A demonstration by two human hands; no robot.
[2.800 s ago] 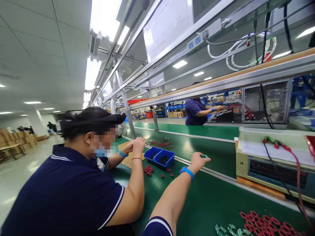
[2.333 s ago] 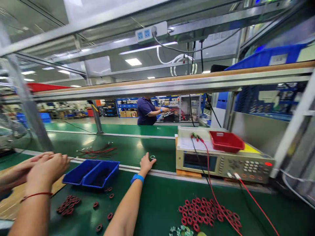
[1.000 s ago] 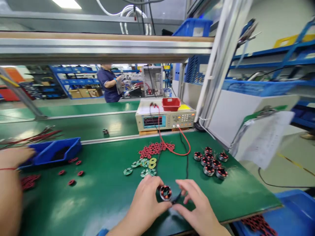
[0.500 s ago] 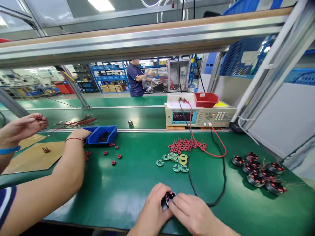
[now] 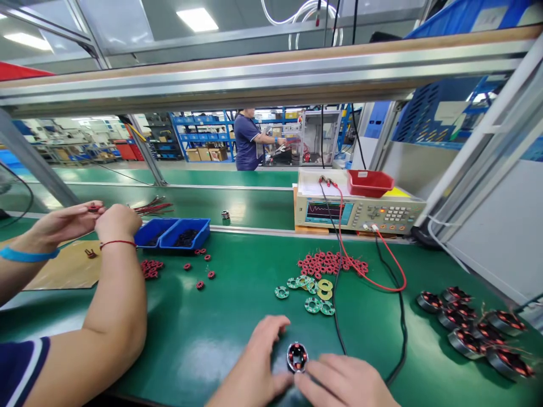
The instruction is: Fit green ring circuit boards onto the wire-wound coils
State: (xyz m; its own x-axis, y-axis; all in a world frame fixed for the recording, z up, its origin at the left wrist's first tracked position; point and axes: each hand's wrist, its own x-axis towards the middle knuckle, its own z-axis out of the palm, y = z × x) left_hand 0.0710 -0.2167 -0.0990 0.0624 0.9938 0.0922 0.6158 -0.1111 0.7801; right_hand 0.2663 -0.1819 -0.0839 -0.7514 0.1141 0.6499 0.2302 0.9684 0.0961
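Observation:
A small round metal part with red coils inside (image 5: 297,357) rests on the green bench (image 5: 224,328) at the near edge. My left hand (image 5: 258,362) touches its left side with fingers curled. From the right, my right hand (image 5: 339,381) pinches it with its fingertips. Just beyond lie green and yellow ring boards (image 5: 311,291) and a heap of red coil rings (image 5: 328,263). Black and red test leads (image 5: 373,282) run past the part to the meter.
A co-worker's forearms and hands (image 5: 102,226) work at the left beside blue bins (image 5: 178,233) and scattered red rings (image 5: 178,268). A beige test meter (image 5: 356,210) with a red tray (image 5: 370,182) stands behind. Several wound parts (image 5: 470,330) lie at right. Another person (image 5: 248,140) stands far off.
My left arm drew back from the conveyor, the view swung right and down, and both hands closed round the round part. In the last half second my fingers shifted and the part shows more.

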